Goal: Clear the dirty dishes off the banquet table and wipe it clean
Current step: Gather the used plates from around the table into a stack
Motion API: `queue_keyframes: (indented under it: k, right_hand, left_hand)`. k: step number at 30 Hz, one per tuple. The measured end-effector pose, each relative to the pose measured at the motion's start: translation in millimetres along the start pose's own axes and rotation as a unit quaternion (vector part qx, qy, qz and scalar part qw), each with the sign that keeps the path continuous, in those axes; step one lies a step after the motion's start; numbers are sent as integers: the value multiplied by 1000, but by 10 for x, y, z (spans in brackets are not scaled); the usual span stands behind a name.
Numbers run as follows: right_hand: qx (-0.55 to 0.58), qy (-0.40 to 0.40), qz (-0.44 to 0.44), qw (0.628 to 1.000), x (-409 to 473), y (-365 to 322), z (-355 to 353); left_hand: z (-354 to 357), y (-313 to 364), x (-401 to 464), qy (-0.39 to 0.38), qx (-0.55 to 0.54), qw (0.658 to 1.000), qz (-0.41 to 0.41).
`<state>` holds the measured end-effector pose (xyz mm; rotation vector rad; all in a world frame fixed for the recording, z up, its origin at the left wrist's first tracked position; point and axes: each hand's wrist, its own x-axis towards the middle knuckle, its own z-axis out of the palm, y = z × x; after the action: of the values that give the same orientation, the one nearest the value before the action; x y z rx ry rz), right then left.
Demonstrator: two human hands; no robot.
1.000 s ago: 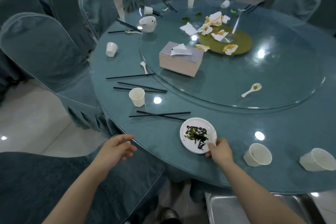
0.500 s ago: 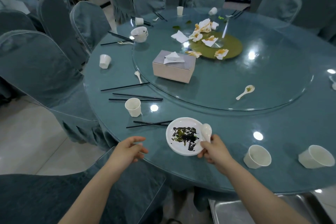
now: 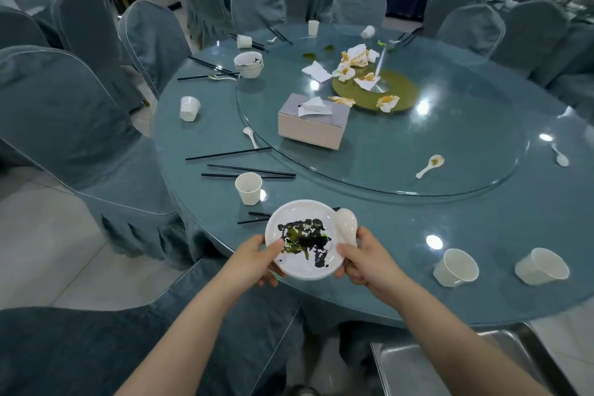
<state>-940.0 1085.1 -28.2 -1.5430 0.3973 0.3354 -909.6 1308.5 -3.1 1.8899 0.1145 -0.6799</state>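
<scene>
Hands meet on a small round white plate smeared with black and green residue, held above the near edge of the round, glass-topped teal banquet table. The left hand pinches its left rim, thumb on top. The right hand grips the right rim together with a glossy white ceramic spoon. Just beyond stands a white paper cup beside thin black chopsticks. A beige rectangular tissue box sits on the clear glass turntable.
</scene>
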Motion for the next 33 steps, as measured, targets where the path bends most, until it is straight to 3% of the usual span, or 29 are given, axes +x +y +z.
queue_keyframes:
  k: [7, 14, 19, 21, 25, 29, 33]
  right_hand:
    - [26, -4, 12, 1000, -18, 29, 88]
    - [14, -41, -1, 999, 629, -192, -244]
    - [-85, 28, -8, 996, 1210, -310, -700]
    - [-181, 75, -26, 980, 1478, -378, -876]
    - [-398, 133, -70, 905, 1956, -486, -1101]
    - [-486, 88, -120, 861, 2407, -489, -1033]
    - [-543, 34, -81, 835, 2503, -306, -952]
  left_hand:
    - [-1, -57, 76, 2, -5, 1000, 19]
    - [-94, 209, 561, 23, -42, 999, 20]
    - [-74, 434, 999, 88, -47, 995, 4]
    - [-60, 521, 1181, 117, -60, 991, -6]
    - [-55, 660, 1409, 147, -93, 984, -30]
    - [-91, 773, 1579, 172, -98, 979, -46]
    - [-122, 839, 1626, 183, -91, 978, -45]
